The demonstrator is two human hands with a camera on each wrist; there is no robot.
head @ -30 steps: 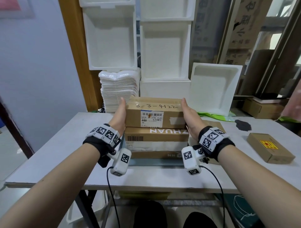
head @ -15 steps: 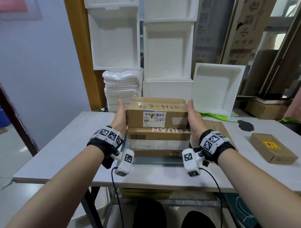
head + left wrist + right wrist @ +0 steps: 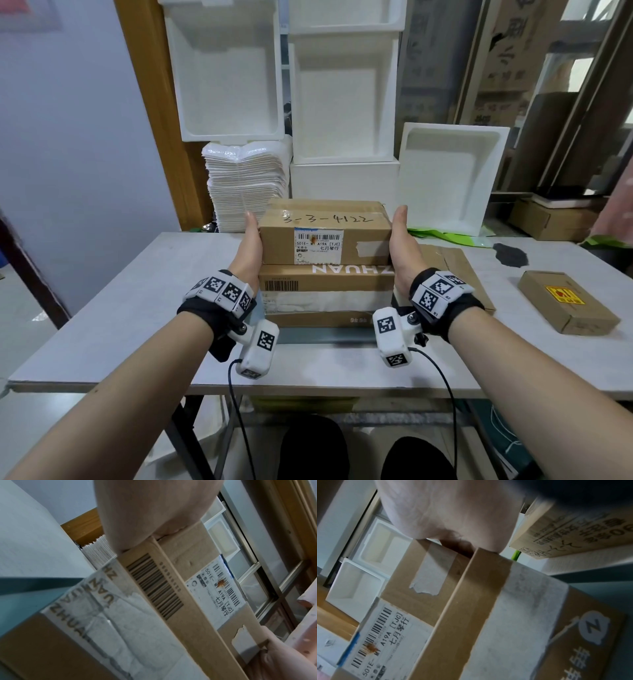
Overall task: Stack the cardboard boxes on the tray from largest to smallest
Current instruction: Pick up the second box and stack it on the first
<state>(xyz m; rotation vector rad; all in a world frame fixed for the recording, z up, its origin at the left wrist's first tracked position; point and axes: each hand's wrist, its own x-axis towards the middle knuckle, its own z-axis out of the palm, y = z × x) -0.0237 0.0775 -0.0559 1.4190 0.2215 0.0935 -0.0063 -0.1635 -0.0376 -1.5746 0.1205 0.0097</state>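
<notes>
Pressed flat between left hand [image 3: 251, 240] and right hand [image 3: 400, 240], fingers straight, neither curled round: top box [image 3: 325, 233], resting on bigger box [image 3: 325, 294] in tray [image 3: 325, 335]; slack palms or an off-square release risked sliding it askew.

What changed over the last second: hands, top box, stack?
Nothing visibly moved. The left hand and right hand stay pressed flat against the ends of the top box, which still sits on the stack in the tray. The small box stays on the table.
</notes>
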